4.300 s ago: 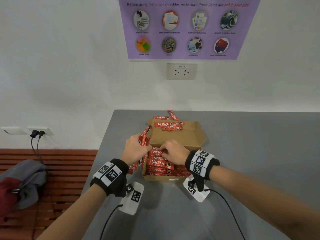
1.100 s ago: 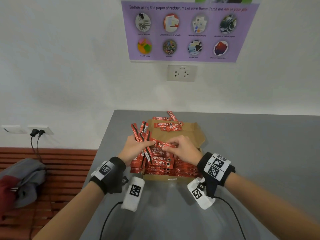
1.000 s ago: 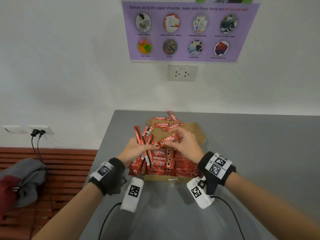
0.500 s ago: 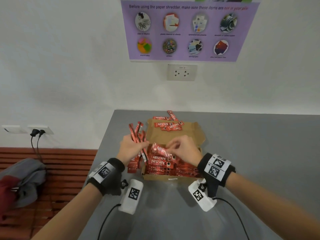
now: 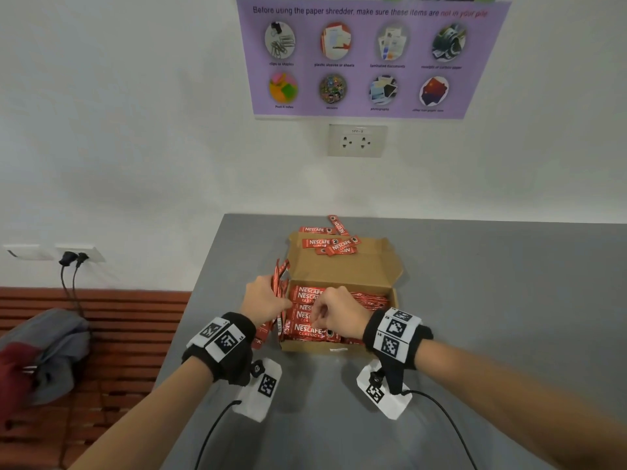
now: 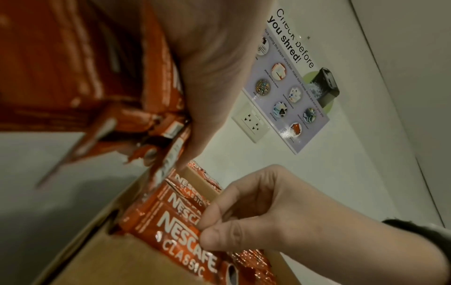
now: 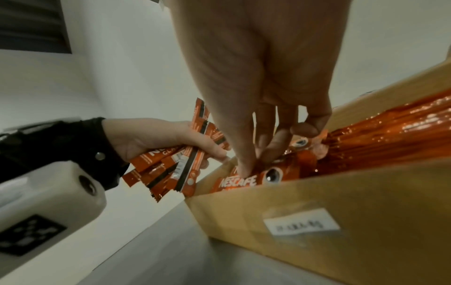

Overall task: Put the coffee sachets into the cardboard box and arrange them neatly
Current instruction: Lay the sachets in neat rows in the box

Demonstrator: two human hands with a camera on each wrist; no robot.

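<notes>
Coffee sachets: glossy red foil, crinkled. Cardboard box: matt brown corrugated card, white paper label. Table: smooth matt grey. Bench: wooden slats.

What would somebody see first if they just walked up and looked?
Probably the shiny red coffee sachets packed in rows in the open cardboard box on the grey table. The left hand grips a bunch of sachets beside the box, and the right hand pinches one inside.

poster: wall, far beyond hands | socket: below poster | bench: left of left hand | bundled clothes: on bench | plugs: wall outlet, upper left
</notes>
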